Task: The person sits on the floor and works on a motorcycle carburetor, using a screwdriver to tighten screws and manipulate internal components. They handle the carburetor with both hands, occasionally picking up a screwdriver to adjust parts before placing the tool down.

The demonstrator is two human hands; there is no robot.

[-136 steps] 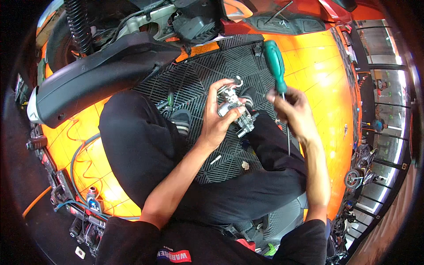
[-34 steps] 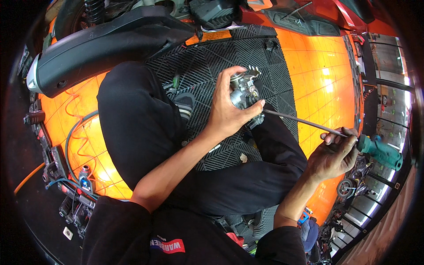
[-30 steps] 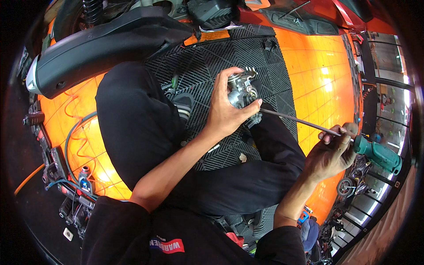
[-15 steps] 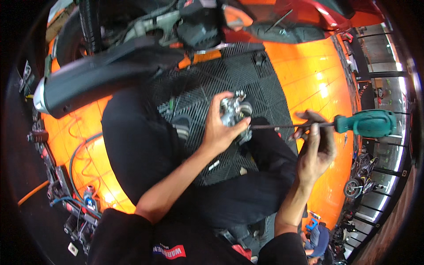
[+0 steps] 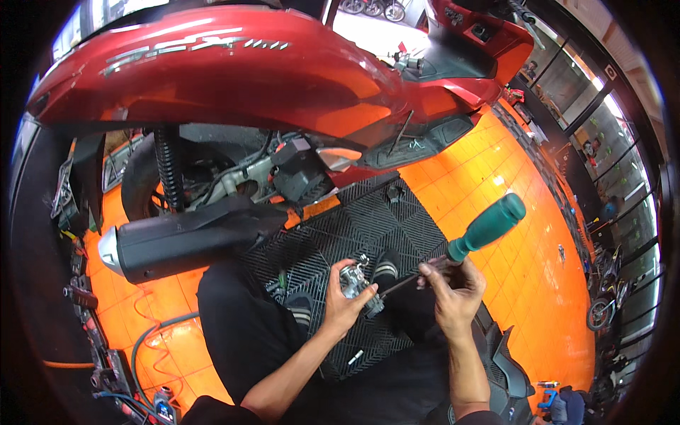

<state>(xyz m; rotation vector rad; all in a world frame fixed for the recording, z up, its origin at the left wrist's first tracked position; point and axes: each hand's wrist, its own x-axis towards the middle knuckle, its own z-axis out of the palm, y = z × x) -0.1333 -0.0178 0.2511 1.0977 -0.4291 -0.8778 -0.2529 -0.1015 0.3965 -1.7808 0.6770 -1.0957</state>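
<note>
Metal part [image 5: 352, 282], silvery, sits below centre of frame in the left hand [image 5: 343, 306]. Biggest first: I get the red scooter [image 5: 269, 78] across the upper frame, then black mat [image 5: 372, 219], mid-frame. Screwdriver [image 5: 489, 225] next, right of centre: green handle up and right, shaft slanting down-left to the part; tip contact I can't tell. Right hand [image 5: 457, 294]: thumb and fingers pinching the shaft just under the handle. Handle looks firm, fairly light, maybe slick if oily; I'd grip its fat middle. Left hand: fingers and thumb clamped around the part. I judge that one rigid, dense for its size, slippery if greasy, small projections delicate. I'd hold the main body, off the upper-end projections. Smallest: white stick [image 5: 355, 357], lower centre.
</note>
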